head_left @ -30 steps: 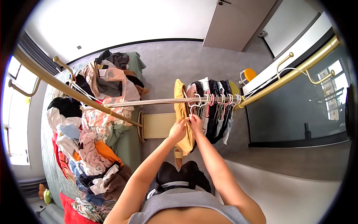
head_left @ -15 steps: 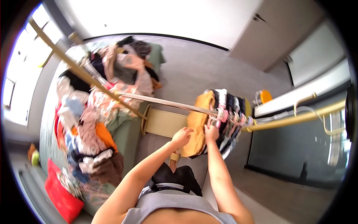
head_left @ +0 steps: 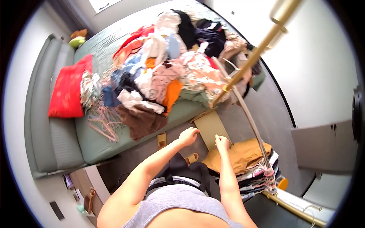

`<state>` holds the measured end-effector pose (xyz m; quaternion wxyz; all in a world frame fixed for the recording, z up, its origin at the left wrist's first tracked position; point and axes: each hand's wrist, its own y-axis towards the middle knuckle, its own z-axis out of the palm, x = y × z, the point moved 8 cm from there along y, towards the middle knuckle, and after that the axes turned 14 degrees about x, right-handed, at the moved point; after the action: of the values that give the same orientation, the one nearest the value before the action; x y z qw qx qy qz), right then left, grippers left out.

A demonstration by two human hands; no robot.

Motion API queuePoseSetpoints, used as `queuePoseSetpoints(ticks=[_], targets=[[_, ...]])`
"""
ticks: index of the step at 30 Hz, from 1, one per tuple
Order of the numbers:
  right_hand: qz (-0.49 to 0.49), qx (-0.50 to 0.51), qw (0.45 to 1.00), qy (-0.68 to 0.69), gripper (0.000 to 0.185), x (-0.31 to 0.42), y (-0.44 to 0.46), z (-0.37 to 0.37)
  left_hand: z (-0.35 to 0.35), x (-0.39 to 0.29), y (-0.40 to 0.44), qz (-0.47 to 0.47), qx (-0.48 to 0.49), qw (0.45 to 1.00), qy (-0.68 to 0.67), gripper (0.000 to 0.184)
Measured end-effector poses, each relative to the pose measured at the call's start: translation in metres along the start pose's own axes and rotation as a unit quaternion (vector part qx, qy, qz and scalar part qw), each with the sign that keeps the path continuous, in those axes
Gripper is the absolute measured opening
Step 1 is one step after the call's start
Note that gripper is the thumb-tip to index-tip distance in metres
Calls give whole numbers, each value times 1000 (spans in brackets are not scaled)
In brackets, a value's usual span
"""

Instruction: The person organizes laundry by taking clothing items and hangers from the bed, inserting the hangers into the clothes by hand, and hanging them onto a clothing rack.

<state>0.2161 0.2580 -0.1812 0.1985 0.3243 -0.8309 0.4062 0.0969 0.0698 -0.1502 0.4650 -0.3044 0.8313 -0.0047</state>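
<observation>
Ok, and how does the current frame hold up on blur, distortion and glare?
Head view, whole frame: strong wide-angle bending, with blacked-out corners; head view, upper right: the gold pole looks smeared, with ghosted edges, probably from camera motion; head view, top: the window is blown out nearly to white; head view, lower right: the mustard garment is a little soft, but its folds are readable.

A rumpled mustard garment [head_left: 240, 155] hangs on the rail [head_left: 248, 119]

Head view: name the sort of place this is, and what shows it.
Most likely a bedroom: a wide bed with a red pillow on it, a heap of clothes spread over the sheet, and a clothes rail standing alongside.
</observation>
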Motion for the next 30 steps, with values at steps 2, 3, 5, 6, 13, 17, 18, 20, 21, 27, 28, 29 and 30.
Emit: queuePoseSetpoints(ticks=[2,3,5,6,13,17,18,20,21,27,28,29,30], targets=[[-33,45,998,12,40,50,19,36,-42,52,-28,-70,-76,995,-7,20],[-47,65,997,18,40,74,27,53,-63,78,-41,-102,-102,989,-18,19],[-69,104,992,25,38,117,39,86,-102,134,-67,-156,-167,973,-33,19],[-76,123,989,30,37,137,44,103,-120,161,-80,-179,-205,962,-37,19],[-93,207,974,-8,34,234,66,214,-218,289,-133,-382,-220,894,78,51],[-153,234,960,15,22,265,72,259,-230,330,-115,-327,-151,932,26,13],[-190,226,955,34,25,278,73,270,-235,326,-101,-164,-219,957,-94,14],[-258,195,942,-94,66,322,56,263,-255,275,-96,-88,-210,959,-166,13],[-303,149,934,-120,68,339,51,262,-254,257,-93,-42,-206,961,-182,13],[-320,307,896,-4,29,375,51,297,-257,226,-123,50,-259,891,-370,20],[-316,342,884,25,28,382,43,302,-254,251,-133,10,-309,847,-432,23],[-331,359,873,11,24,389,32,302,-254,273,-145,-56,-341,855,-387,30],[-323,397,859,7,24,392,23,307,-257,288,-160,-122,-370,856,-340,38]])
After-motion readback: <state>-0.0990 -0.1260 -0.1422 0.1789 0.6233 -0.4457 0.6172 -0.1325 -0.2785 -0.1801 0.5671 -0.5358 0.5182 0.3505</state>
